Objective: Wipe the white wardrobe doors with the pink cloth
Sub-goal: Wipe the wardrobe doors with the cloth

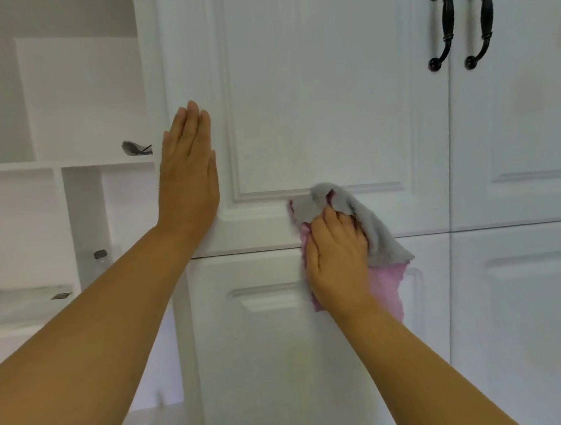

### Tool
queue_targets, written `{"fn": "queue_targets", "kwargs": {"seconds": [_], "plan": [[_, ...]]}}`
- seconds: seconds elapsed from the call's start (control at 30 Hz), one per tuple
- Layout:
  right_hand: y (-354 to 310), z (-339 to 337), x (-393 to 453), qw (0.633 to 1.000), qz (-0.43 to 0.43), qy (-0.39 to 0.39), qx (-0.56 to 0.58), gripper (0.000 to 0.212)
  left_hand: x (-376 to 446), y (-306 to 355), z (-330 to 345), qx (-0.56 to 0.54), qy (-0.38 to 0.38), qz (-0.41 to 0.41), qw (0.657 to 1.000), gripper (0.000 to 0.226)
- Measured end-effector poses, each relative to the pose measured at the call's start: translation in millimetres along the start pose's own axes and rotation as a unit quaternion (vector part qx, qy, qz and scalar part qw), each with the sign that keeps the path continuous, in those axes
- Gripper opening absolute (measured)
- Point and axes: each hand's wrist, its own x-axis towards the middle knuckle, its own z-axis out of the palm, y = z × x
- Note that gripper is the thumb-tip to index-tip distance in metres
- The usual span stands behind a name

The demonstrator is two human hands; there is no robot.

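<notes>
Left hand [188, 173] left of cloth [377, 237] on door [312, 89].

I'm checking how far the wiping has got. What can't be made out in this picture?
- Head view: door surface under the pink cloth and right hand, hidden by them.
- Door strip beneath the flat left hand.
- Lower doors, cut off by the bottom edge.
- Dirt or streaks: too faint to tell.
- Grey item on the shelf: too small.

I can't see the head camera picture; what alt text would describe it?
A person's right hand presses a pink and grey cloth against a white panelled wardrobe door, over the seam with the door below. The left hand rests flat on the door's left edge; two black curved handles sit upper right.
</notes>
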Motion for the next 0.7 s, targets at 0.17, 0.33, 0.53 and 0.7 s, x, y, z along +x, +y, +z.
{"fn": "queue_targets", "kwargs": {"seconds": [0.17,0.33,0.53,0.7], "plan": [[-50,17,27,0.975,-0.199,-0.086,-0.044,0.050,-6,-4,-6,-0.016,0.005,0.012,1.000,0.049],[-39,13,71,0.919,-0.349,-0.149,-0.107,0.048,-7,-8,-11,-0.010,0.011,0.022,1.000,0.048],[38,-18,65,0.939,-0.300,-0.086,-0.146,0.071,-9,-1,-8,-0.016,0.007,0.003,1.000,0.052],[106,-51,48,0.960,-0.207,-0.082,-0.168,0.076,-13,8,-6,-0.031,0.015,-0.030,0.999,0.053]]}}
